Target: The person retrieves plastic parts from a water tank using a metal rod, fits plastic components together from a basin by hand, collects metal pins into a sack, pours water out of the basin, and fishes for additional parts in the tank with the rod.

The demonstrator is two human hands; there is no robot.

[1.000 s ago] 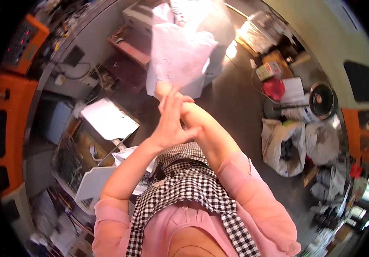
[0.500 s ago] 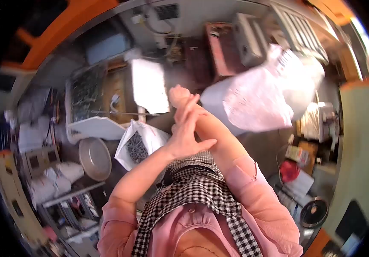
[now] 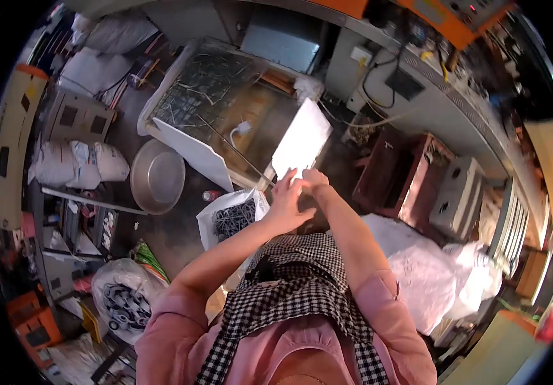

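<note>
My left hand [image 3: 287, 204] is open, its thumb stretched out to the side and its fingers reaching toward my right hand. My right hand [image 3: 315, 180] is closed beside those fingertips; whatever is in it, if anything, is hidden. Both hands are in front of my checked apron [image 3: 289, 282]. Just beyond them stands a bright white panel [image 3: 303, 138]. Below and left of my left hand is a white bag [image 3: 207, 226] full of small dark grey pieces [image 3: 234, 220]. A thin rod [image 3: 241, 154] slants down toward my hands from the large tray behind.
The large tray [image 3: 151, 115] holds dark mesh and scraps. A round metal basin [image 3: 159, 176] and a red can [image 3: 211, 196] are at the left. A clear bag of grey parts [image 3: 125, 307] lies lower left. Reddish bins [image 3: 385, 170] and a pale pink sack [image 3: 417, 269] stand at the right.
The view has turned left, so the surroundings swing clockwise. My left hand, earlier lying across my right forearm, is now near my right hand.
</note>
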